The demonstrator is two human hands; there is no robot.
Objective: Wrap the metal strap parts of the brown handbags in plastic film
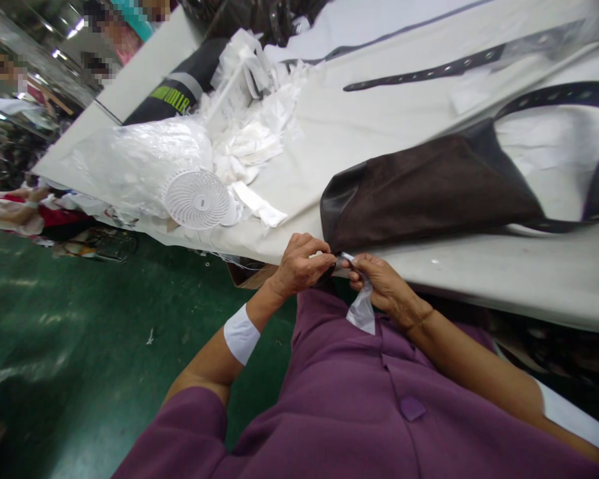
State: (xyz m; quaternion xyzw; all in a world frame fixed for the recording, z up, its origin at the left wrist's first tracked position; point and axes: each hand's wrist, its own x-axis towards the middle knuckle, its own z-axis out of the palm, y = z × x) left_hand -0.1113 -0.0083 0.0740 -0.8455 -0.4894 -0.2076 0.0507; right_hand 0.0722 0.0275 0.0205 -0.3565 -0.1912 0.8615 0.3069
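Plastic strip (362,309), wht, hangs from R fingers (368,265), nr brn bag (429,186).

The place looked like a workshop or factory handling bags; a long white tabletop (319,150) carried a brown bag (429,186), an eyeletted black strap (424,74) and heaped plastic wrapping (140,150); below shone a green floor (104,332); bright lights (76,28) glared in the upper-left background.

Single head-worn view, facing forward and down
It looks from above and behind the left hand (303,265) and right hand (383,285), fairly near, the tabletop (479,269) beyond, the floor (104,352) leftward.
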